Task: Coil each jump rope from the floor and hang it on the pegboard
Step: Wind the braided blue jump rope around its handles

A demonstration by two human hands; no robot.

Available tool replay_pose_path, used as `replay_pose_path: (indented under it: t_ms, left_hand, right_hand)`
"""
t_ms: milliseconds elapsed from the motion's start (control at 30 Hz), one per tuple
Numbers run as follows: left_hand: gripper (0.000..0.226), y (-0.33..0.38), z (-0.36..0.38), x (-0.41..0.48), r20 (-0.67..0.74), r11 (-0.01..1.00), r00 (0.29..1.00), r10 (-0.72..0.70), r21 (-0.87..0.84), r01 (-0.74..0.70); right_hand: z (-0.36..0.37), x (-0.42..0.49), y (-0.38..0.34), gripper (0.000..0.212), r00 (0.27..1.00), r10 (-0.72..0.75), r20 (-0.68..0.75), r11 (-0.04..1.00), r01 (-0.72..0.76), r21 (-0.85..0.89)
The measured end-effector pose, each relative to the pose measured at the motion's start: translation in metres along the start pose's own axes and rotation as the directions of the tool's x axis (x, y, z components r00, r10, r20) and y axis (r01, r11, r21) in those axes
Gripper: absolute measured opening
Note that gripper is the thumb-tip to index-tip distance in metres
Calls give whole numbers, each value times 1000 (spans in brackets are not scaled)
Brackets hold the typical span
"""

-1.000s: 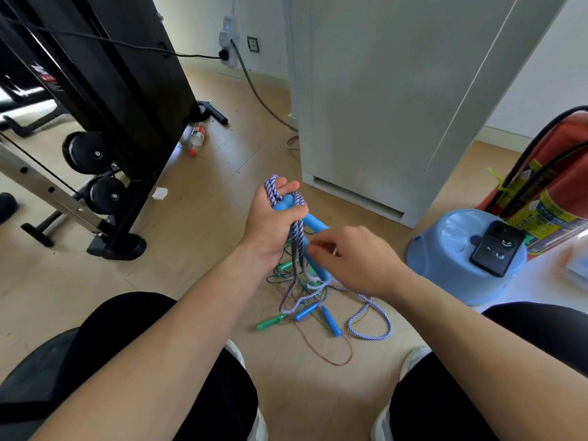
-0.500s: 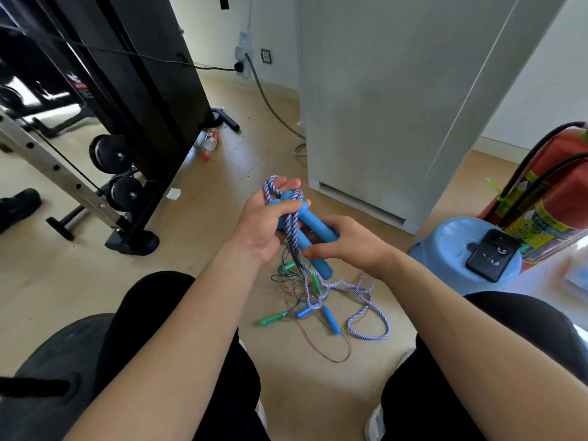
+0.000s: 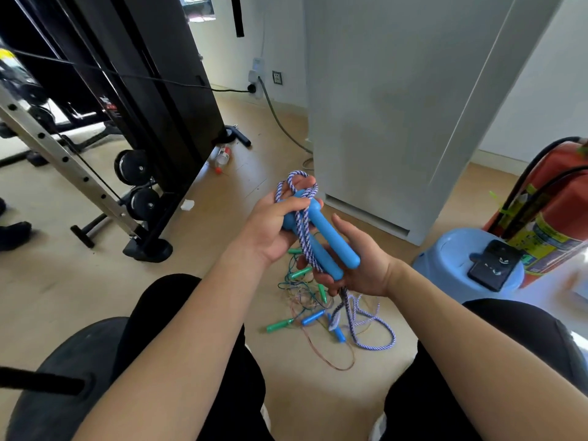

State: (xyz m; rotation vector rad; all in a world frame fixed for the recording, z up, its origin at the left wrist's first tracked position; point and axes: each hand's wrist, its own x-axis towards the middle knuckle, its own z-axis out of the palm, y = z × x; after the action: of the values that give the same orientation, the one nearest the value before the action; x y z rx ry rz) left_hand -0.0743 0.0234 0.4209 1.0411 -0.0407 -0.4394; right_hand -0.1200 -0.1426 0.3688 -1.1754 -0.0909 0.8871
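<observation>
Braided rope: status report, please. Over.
Left hand grips blue handles and braided rope loops. Right hand holds handle ends. Rope tail on floor among other ropes.

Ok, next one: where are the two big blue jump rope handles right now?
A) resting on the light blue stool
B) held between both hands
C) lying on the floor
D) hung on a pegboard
B: the left hand grips the top of the blue handles along with loops of the braided rope, while the right hand cups their lower ends.
</observation>
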Motion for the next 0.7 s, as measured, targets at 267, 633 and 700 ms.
replay_pose_path:
  t_ms: [267, 633, 700]
  left_hand:
    - [47, -1, -18, 1, 169, 975, 982, -83, 218, 44]
    - [54, -22, -36, 2, 258, 917, 958, -130, 398, 17]
    - [42, -25, -34, 1, 223, 946, 960, -170, 309, 96]
  right_hand:
    - [-32, 9, -18, 55, 800, -197, -567, 921, -47, -386]
    - [-27, 12, -18, 40, 894, -308, -326, 906, 170, -388]
    - [-25, 11, -16, 36, 905, -308, -294, 906, 185, -380]
